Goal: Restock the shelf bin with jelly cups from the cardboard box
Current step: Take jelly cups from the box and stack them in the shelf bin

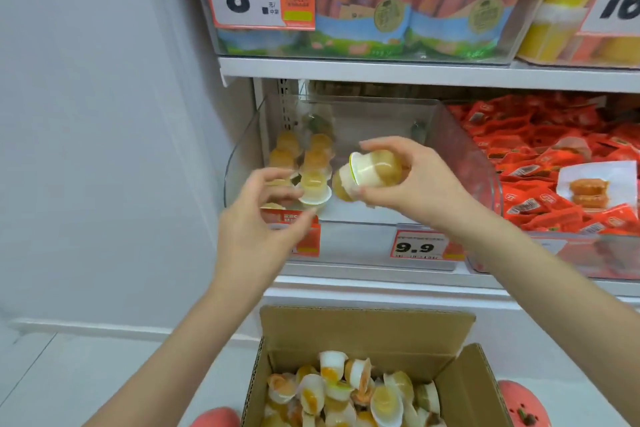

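My right hand (412, 180) pinches two jelly cups (372, 173) betw thumb & fingers, held on their sides over the clear shelf bin (460, 156). Front cup's long axis runs roughly level, wide lid end pointing left twd my left hand (256, 218), domed end into my palm. Left hand hovers loose, fingers half spread, holding nothing, just beside upright cups in the bin (313, 189), lids down. Cardboard box (367, 333) sits below both hands, flaps open, w/ more cups (349, 392) jumbled inside.
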The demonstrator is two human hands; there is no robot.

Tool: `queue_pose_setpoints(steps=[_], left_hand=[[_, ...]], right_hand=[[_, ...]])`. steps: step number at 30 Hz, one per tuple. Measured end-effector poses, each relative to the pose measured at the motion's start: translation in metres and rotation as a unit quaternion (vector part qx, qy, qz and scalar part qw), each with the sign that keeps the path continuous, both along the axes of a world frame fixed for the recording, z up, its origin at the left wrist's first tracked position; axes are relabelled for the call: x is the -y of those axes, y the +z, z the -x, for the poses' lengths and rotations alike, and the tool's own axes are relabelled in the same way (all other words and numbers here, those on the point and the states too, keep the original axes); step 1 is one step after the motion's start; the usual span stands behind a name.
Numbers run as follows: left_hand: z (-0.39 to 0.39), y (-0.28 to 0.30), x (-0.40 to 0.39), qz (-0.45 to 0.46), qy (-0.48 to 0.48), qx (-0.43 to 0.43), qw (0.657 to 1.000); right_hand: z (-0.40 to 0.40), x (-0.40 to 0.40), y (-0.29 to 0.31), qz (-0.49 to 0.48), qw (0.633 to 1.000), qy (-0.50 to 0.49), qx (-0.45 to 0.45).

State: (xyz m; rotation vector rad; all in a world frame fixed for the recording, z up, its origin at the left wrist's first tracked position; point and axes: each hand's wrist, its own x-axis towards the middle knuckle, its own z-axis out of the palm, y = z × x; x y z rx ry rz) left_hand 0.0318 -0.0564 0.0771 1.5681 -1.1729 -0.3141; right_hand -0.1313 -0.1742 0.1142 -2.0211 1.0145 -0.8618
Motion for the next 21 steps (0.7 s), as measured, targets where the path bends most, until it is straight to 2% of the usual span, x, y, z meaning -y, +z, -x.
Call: queue_pose_setpoints(steps=[1, 3, 6, 8, 12, 21], left_hand=[[-0.011, 0.001, -0.002, 0.012, 0.050, -0.016, 0.999], [-0.027, -0.002, -0.007, 0.005, 0.110, -0.032, 0.993], [-0.040, -0.008, -0.011, -0.036, 0.127, -0.015, 0.991], [-0.044, -0.010, -0.011, -0.046, 0.129, -0.006, 0.991], [-0.050, -0.013, -0.007, -0.046, 0.131, -0.001, 0.990], [-0.047, -0.011, 0.004, -0.041, 0.112, -0.002, 0.993]], right_hand=[[-0.010, 0.015, 0.006, 0.054, 0.997, 0.025, -0.058], [-0.032, 0.039, 0.011, 0.136, 0.967, 0.108, -0.187], [-0.061, 0.060, 0.002, 0.185, 0.895, 0.232, -0.333], [-0.073, 0.067, -0.008, 0.202, 0.853, 0.282, -0.391], [-0.082, 0.066, -0.020, 0.241, 0.802, 0.340, -0.427], [-0.088, 0.064, -0.034, 0.258, 0.799, 0.367, -0.400]])
